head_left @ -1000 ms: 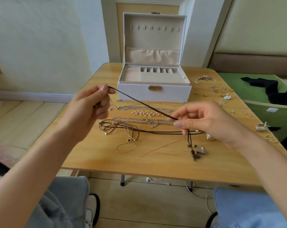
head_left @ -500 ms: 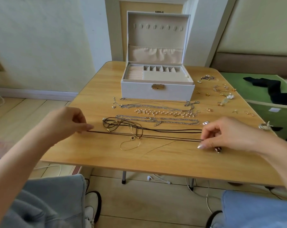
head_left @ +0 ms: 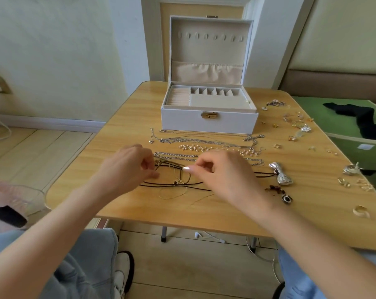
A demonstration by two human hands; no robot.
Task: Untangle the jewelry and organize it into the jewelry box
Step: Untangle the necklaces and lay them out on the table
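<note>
- Pinching the left end of the tangle of necklaces (head_left: 172, 169), the left hand (head_left: 126, 169) had its fingers (head_left: 147, 161) curled in on the dark and gold strands.
- Right hand (head_left: 223, 173) came in from the other side: thumb and pale-nailed forefinger nipped together on the tangle's right part, other fingers curled under.
- Tangle lay flat on the wooden table (head_left: 126, 126), near the middle, between the two hands.
- Black cord (head_left: 174, 186) ran left to right just nearer than the knot, with a thin gold loop (head_left: 172, 196) nearer again.
- Farther off, silver chains (head_left: 182, 140) and a pearl strand (head_left: 193, 147) lay in straight rows.
- Beyond those stood the white jewelry box (head_left: 208, 121), lid up, its compartments showing nothing inside.
- Off to the right: a silver bow pendant (head_left: 281, 173) on the cord's end, small earrings (head_left: 297, 124) scattered far right, a gold ring (head_left: 360, 211) near the table's near-right edge.
</note>
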